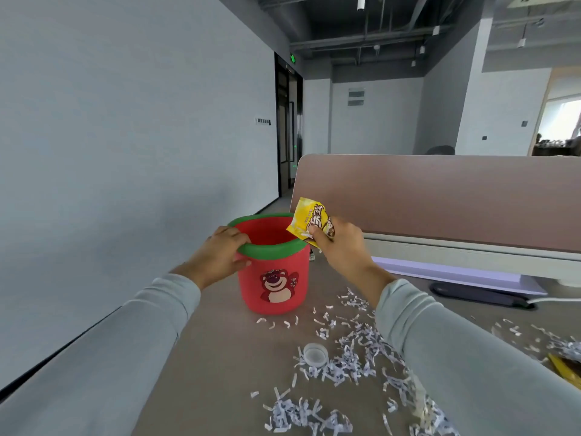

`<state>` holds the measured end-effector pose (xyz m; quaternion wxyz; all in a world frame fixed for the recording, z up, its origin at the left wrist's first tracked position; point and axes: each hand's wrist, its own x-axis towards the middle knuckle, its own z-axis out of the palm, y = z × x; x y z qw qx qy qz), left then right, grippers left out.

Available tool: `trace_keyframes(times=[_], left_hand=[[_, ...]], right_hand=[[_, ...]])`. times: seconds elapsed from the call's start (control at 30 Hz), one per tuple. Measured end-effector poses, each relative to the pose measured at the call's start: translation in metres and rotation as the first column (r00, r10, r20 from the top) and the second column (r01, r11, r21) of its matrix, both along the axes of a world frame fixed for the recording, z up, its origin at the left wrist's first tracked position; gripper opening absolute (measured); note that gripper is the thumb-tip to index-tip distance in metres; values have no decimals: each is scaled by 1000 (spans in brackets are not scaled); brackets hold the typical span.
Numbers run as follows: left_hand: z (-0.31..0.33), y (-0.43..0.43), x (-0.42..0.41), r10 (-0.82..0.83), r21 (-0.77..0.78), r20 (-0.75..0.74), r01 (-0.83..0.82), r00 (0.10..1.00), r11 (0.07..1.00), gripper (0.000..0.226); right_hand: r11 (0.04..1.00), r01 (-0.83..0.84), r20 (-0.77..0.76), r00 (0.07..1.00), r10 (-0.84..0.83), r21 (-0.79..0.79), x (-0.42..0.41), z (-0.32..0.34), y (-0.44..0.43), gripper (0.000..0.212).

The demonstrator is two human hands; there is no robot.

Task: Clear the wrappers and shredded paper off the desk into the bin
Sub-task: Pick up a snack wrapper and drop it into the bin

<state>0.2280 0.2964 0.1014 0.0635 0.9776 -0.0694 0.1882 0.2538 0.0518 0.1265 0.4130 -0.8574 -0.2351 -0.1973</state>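
Wrapper poised at the bin's right rim

My left hand [220,258] clasped the red bin [273,278] by its near-left rim; my right hand [341,247] pinched the yellow wrapper [306,220], its long axis tilting up-left over the opening. Shredded paper [349,357] littered the table [220,357].

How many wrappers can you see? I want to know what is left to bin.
2. One yellow wrapper is in the right hand, over the bin's rim. Another yellow wrapper lies at the desk's right edge, cut off; shredded paper may hide more.
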Motion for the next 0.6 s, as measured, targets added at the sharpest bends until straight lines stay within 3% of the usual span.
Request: trace_keyframes(times=[0.07, 0.17, 0.3, 0.43, 0.6], left_hand=[[2, -3, -9, -49, -47, 87, 53, 995, 997, 27], [8, -5, -31, -74, -32, 161, 80, 984, 996, 25], [12, 14, -82, -74, 1, 252, 76, 965, 997, 20], [8, 38, -151, -28, 1, 238, 29, 971, 1000, 15], [2, 55, -225, 90, -22, 191, -88, 978, 996, 25]], right_hand=[[1000, -12, 5, 1000, 12, 1, -5, 3, 5, 35], [998, -62, 24, 998, 62, 15, -14, 14, 15, 27], [987, -154, 82, 985, 149, 53, -33, 34, 43, 33], [964, -261, 109, 961, 256, 43, -57, 40, 88, 34], [900, -431, 73, 898, 434, -62, -98, 32, 148, 33]])
